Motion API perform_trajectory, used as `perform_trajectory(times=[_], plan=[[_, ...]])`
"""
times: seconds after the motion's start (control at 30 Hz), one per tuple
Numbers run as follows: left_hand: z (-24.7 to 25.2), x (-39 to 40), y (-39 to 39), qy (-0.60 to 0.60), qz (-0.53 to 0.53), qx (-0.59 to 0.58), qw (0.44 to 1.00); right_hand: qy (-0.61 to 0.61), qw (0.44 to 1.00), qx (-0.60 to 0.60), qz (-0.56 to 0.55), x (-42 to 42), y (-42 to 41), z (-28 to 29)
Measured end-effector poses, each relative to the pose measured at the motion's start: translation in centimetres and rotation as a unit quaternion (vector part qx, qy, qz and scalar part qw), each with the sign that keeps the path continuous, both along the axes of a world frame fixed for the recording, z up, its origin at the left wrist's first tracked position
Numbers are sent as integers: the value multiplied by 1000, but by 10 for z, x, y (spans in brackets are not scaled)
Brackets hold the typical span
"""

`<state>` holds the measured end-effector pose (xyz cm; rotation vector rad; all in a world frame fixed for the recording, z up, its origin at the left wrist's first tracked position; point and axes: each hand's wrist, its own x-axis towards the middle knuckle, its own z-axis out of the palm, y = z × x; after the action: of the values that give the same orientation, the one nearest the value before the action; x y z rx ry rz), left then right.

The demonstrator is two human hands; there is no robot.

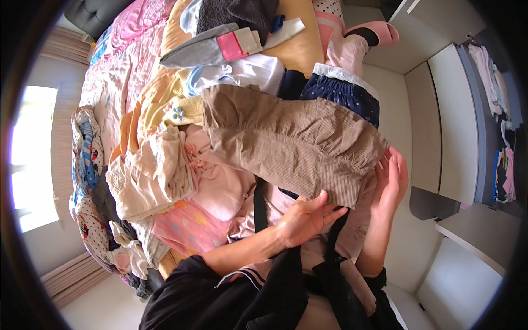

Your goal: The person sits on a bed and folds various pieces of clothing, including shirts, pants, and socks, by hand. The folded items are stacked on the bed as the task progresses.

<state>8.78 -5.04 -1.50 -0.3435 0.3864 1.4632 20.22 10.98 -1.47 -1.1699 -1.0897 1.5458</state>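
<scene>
A brown ribbed cloth garment with gathered seams [284,144] lies spread in front of me, over the other clothes and my lap. My left hand [307,218] is at its near edge, with the thumb on top of the fabric and the fingers beside or under it. At the garment's right end, my right hand [390,181] touches the edge with curled fingers; how firmly it grips is unclear. Beyond the garment are a navy dotted garment [342,95] and a white garment [251,72]. Cream folded clothes [152,173] and a pink garment [218,185] are to its left.
A bed with a pink floral cover [136,62] extends at the left. Grey folded clothing [198,47] and a dark fleecy cloth [237,16] lie farther off. More clothes [88,165] line the bed's left edge. An open wardrobe [453,123] stands at the right, holding hanging clothes [489,78].
</scene>
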Motion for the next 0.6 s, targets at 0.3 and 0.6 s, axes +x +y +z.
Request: perform_trajectory(times=[0.3, 0.6], plan=[[3, -24, 3, 113, -88, 30, 989, -341, 772, 441, 306, -20, -75, 56], [34, -41, -33, 779, 20, -21, 627, -335, 753, 523, 217, -33, -45, 51]])
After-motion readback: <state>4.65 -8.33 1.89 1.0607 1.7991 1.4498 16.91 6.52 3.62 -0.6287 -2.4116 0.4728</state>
